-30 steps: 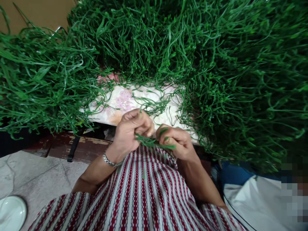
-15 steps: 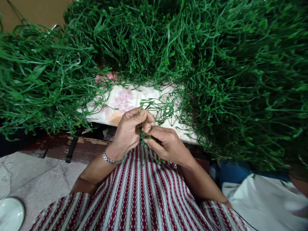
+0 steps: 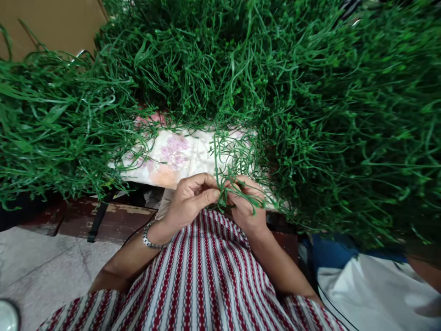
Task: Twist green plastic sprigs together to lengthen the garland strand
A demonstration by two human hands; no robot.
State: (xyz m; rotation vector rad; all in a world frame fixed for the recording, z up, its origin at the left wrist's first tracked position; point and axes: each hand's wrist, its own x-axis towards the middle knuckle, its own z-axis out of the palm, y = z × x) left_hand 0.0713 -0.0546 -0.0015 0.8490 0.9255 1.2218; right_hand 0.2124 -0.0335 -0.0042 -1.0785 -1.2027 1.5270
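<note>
Close to my lap, my left hand (image 3: 189, 202) is closed, with thumb and fingertips pinching a sprig of thin, green, plastic-looking stems (image 3: 223, 195). My right hand (image 3: 250, 218) is closed on the other side of the same sprig. Its stems spread over the right fingers and partly hide them. One straighter stem (image 3: 216, 158) rises from between the hands. Just beyond them lies a flowered cloth (image 3: 179, 158) on the work surface, with loose green stems on its right part.
Large heaps of the green stems rise at the left (image 3: 51, 119), at the back (image 3: 213, 59) and at the right (image 3: 361, 138). A black strap (image 3: 97, 220) hangs at the worn brown edge (image 3: 120, 218). White fabric (image 3: 372, 289) lies at lower right, and a pale round object (image 3: 7, 317) at lower left.
Both hands have moved slightly right and lower. The right hand has turned upward, and the sprig now spreads across its fingers. The view has shifted a little.
</note>
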